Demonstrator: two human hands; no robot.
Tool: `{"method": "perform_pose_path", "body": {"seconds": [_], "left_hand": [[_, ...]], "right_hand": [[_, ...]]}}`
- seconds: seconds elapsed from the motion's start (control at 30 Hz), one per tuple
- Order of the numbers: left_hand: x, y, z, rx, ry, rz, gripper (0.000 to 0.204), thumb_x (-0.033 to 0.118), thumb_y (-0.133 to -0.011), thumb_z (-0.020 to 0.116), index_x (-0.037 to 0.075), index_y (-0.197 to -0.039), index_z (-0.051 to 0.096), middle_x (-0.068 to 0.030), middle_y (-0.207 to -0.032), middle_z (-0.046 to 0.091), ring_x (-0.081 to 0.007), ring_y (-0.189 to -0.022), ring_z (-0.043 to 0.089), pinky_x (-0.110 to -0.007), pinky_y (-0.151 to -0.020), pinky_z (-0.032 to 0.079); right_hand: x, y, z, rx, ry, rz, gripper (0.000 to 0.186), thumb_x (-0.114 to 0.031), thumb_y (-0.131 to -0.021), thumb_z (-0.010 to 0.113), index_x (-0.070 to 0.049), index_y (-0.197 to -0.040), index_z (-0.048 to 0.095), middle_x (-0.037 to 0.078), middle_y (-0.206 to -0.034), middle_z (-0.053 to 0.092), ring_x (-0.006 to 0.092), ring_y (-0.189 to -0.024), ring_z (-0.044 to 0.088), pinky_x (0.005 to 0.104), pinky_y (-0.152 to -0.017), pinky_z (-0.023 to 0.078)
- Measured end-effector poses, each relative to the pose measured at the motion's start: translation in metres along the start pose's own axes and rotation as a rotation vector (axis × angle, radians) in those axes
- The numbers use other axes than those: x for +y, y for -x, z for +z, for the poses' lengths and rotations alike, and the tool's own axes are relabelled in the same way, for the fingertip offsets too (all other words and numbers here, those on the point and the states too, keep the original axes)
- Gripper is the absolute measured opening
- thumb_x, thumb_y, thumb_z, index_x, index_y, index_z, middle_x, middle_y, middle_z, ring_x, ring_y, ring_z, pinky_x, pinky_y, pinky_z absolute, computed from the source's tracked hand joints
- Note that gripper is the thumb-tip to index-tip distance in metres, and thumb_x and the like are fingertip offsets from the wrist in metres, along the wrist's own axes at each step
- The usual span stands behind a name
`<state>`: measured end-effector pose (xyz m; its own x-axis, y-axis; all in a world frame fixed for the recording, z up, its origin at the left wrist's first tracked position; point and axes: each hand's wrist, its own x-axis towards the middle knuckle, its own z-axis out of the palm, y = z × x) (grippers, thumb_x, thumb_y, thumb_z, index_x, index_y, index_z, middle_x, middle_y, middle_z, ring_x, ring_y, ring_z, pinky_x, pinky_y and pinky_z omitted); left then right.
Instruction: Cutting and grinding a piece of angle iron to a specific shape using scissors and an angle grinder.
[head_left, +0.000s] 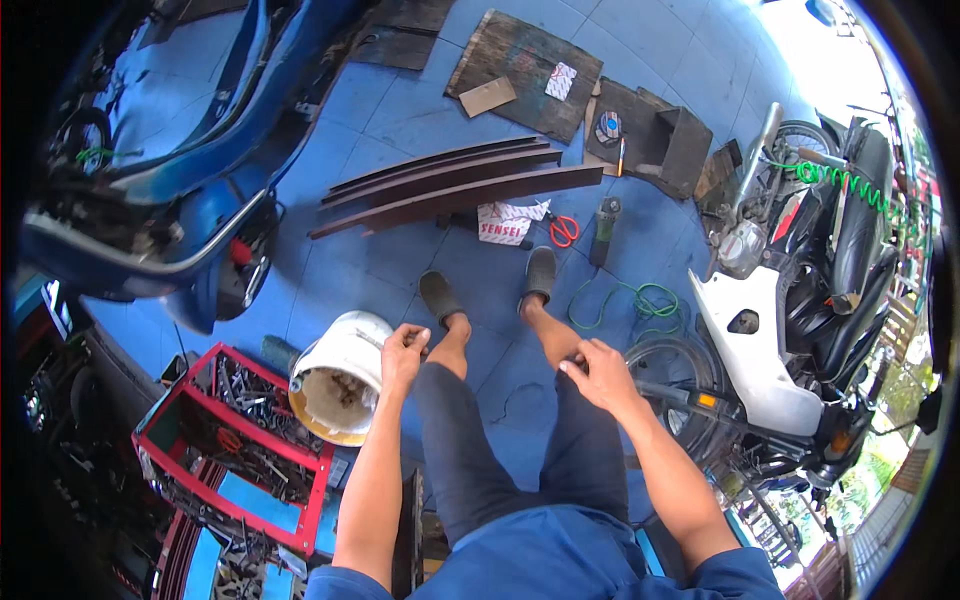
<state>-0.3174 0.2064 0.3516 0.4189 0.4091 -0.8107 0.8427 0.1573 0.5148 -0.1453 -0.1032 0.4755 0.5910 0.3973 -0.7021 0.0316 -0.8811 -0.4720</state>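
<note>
L hand [405,350]: fingers curled in, above/beside L knee; we can't tell if anything sm. is in them.
R hand [598,372]: at R knee, thumb & fingers drawn close; can't tell re grip.
White bucket [342,375]: nearest thing to L hand, just L of it; rim faces lower L, brownish stuff inside. Upright or tilted: we can't tell.
Wheel [690,358]: nearest R hand, to its R, apart from it.
Dark bars [480,193]: several, roughly side by side, lying crosswise ahead of both sandals [439,297]; R ends near wooden board [520,55].
Box [503,224]: white/red, by near edge of bars; red-handled scissors [564,232] just R.
Power tool [604,230]: dark, R of scissors, lengthwise.
Green cord [650,300]: loops on floor, betw. R sandal & wheel.
L edge: red tool rack [325,490] near bucket; blue motorbike [215,240] beyond, upper L.
R edge: white-panelled motorbike [755,340] bounds that side.
Room: we see blue tile [500,350] betw. feet, also a strip betw. blue motorbike & bars; tightest on L, where bucket & rack sit close.
</note>
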Motion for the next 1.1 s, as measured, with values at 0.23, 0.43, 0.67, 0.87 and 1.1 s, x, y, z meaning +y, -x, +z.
{"method": "perform_pose_path", "body": {"seconds": [0.23,0.43,0.67,0.87,1.1], "left_hand": [[-0.013,-0.181,0.128,-0.018,0.771,-0.216,0.017,0.024,-0.099,0.075,0.009,-0.100,0.067,-0.0063,-0.083,0.070,-0.0189,-0.076,0.069,-0.032,-0.071,0.057],[-0.045,-0.282,0.271,-0.075,1.063,-0.330,0.031,0.035,-0.097,0.077,0.010,-0.110,0.066,-0.0052,-0.100,0.072,-0.0215,-0.093,0.070,-0.037,-0.082,0.055],[-0.037,-0.359,0.368,-0.058,1.229,-0.294,0.064,0.051,-0.096,0.073,0.004,-0.136,0.056,-0.0097,-0.134,0.063,-0.0240,-0.124,0.059,-0.043,-0.106,0.045],[-0.033,-0.380,0.363,0.242,1.242,-0.132,0.042,0.024,-0.096,0.070,0.006,-0.131,0.058,-0.0052,-0.116,0.064,-0.0184,-0.108,0.057,-0.038,-0.092,0.047],[-0.091,-0.370,0.341,0.570,0.846,0.079,0.038,0.011,-0.093,0.071,-0.001,-0.126,0.057,-0.0112,-0.115,0.063,-0.0211,-0.100,0.062,-0.036,-0.089,0.050]], "right_hand": [[0.102,-0.175,-0.008,0.218,0.000,-0.076,0.026,-0.020,-0.089,0.078,0.000,-0.102,0.069,0.017,-0.094,0.070,0.0338,-0.083,0.072,0.0417,-0.076,0.058],[0.182,-0.306,-0.021,0.443,0.060,-0.185,0.024,-0.016,-0.090,0.077,0.002,-0.104,0.068,0.018,-0.094,0.069,0.0324,-0.088,0.071,0.0422,-0.077,0.058],[0.211,-0.445,-0.039,0.546,0.657,-0.605,0.041,-0.025,-0.083,0.082,-0.006,-0.117,0.067,0.011,-0.114,0.069,0.0306,-0.112,0.064,0.0429,-0.096,0.049],[0.228,-0.500,0.002,0.542,0.793,-0.767,0.050,-0.029,-0.078,0.085,-0.010,-0.120,0.066,0.006,-0.120,0.068,0.0273,-0.116,0.063,0.0424,-0.099,0.047],[0.270,-0.466,0.127,0.460,0.490,-0.888,0.043,-0.020,-0.079,0.081,-0.008,-0.118,0.068,0.009,-0.116,0.069,0.0281,-0.107,0.065,0.0440,-0.093,0.052]]}}
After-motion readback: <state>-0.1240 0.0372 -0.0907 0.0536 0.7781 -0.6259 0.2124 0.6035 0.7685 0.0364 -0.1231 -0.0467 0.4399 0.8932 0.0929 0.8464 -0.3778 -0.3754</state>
